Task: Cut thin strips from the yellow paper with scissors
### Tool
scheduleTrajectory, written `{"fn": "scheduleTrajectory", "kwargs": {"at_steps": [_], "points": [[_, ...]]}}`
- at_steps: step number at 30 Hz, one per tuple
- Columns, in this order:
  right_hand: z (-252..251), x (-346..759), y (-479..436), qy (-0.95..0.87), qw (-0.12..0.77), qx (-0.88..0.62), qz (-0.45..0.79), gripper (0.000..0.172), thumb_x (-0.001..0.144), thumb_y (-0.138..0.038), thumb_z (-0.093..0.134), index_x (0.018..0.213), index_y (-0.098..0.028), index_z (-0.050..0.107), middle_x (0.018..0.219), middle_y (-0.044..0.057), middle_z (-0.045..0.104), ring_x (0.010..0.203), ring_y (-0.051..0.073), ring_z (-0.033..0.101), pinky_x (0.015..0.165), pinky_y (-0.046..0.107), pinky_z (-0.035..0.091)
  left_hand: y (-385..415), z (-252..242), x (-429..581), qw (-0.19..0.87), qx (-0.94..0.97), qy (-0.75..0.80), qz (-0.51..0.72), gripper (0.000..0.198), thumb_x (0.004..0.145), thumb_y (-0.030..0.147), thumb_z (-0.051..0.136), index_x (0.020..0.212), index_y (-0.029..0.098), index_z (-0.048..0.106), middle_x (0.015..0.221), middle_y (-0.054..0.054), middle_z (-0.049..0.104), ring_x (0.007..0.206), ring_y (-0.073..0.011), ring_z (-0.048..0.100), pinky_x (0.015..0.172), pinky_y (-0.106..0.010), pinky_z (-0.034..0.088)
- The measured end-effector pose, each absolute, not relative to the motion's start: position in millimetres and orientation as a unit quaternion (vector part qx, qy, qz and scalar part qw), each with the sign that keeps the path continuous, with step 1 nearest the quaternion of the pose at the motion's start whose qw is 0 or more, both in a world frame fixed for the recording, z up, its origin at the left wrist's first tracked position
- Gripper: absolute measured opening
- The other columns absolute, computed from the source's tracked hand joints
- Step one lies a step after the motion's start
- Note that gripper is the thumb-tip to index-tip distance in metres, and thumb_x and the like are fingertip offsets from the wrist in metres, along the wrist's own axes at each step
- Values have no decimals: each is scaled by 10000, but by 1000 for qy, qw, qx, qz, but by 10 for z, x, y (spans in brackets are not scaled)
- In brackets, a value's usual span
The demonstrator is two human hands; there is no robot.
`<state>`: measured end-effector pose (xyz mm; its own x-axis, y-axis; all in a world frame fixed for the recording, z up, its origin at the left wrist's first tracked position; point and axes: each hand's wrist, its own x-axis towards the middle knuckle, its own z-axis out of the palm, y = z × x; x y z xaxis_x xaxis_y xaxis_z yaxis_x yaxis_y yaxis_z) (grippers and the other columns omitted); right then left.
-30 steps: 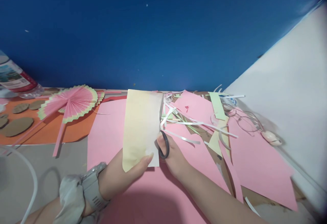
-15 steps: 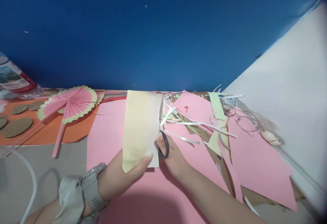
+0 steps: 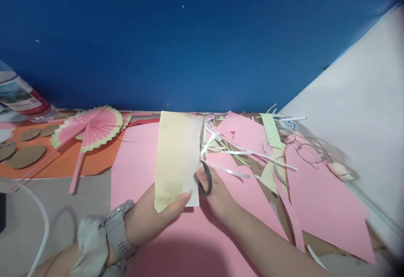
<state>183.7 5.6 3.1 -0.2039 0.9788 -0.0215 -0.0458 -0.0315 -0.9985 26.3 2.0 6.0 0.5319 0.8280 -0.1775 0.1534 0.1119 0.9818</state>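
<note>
My left hand [image 3: 154,214] pinches the lower edge of a pale yellow paper sheet [image 3: 178,155] and holds it upright above a large pink paper [image 3: 139,159]. A grey watch and a scrunchie sit on that wrist. My right hand [image 3: 216,193] grips black-handled scissors [image 3: 204,176], thumb through the loop, with the blades running up along the right edge of the yellow sheet. The blades are mostly hidden behind the paper.
A folded pink and green paper fan [image 3: 90,127] lies on orange paper [image 3: 59,163] with brown cardboard ovals [image 3: 27,155]. Thin white and green paper strips [image 3: 233,153] litter more pink sheets [image 3: 318,201] on the right. A bottle [image 3: 17,96] lies at far left. A blue wall rises behind.
Both hands, the yellow sheet and the scissors keep the same hold. The view has shifted slightly, nothing else has moved.
</note>
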Motion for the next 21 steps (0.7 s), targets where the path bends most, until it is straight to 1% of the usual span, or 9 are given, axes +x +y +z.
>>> {"fn": "scheduleTrajectory", "kwargs": {"at_steps": [2,5,8,12,15,19,21], "points": [[17,1844,58,-530,451,-441,567,568,896,-663,372,966,-187,673,903,77,696,864,248,621,743,328,503,17,53,258,631,607,401,268,448,933,347,503,1366,233,501,1320,-63,621,1281,-270,508,1159,-484,175],[-8,1851,55,-528,446,-441,573,558,910,-649,358,978,-189,666,918,75,696,847,241,621,728,321,497,11,43,253,631,607,402,269,442,930,343,507,1355,224,514,1309,-63,629,1291,-274,495,1158,-482,189],[-17,1851,51,-529,444,-442,573,534,930,-620,353,980,-189,663,939,73,696,879,240,621,747,318,490,9,39,257,629,605,404,273,434,927,334,510,1345,220,526,1305,-64,631,1264,-274,525,1150,-481,226],[-13,1841,49,-526,451,-440,571,539,922,-631,355,953,-188,661,959,75,697,904,241,623,732,313,494,16,42,259,627,609,403,271,437,925,348,514,1343,223,529,1287,-60,644,1252,-267,537,1150,-469,245],[-18,1835,53,-517,459,-431,580,529,921,-628,367,964,-189,660,977,74,698,921,244,623,756,321,504,24,55,255,628,612,403,261,432,933,340,501,1351,230,519,1301,-59,633,1255,-264,534,1153,-478,230],[-14,1833,59,-509,457,-431,589,514,919,-622,377,954,-194,659,963,70,701,910,246,625,770,328,510,26,76,253,629,619,396,254,433,939,333,490,1361,233,506,1312,-59,625,1244,-255,546,1161,-477,177],[-3,1833,56,-513,456,-436,582,521,911,-635,377,924,-196,656,934,67,699,880,242,622,770,330,507,23,78,251,629,622,392,255,428,938,328,493,1355,236,514,1308,-59,628,1235,-255,555,1159,-470,190]]}}
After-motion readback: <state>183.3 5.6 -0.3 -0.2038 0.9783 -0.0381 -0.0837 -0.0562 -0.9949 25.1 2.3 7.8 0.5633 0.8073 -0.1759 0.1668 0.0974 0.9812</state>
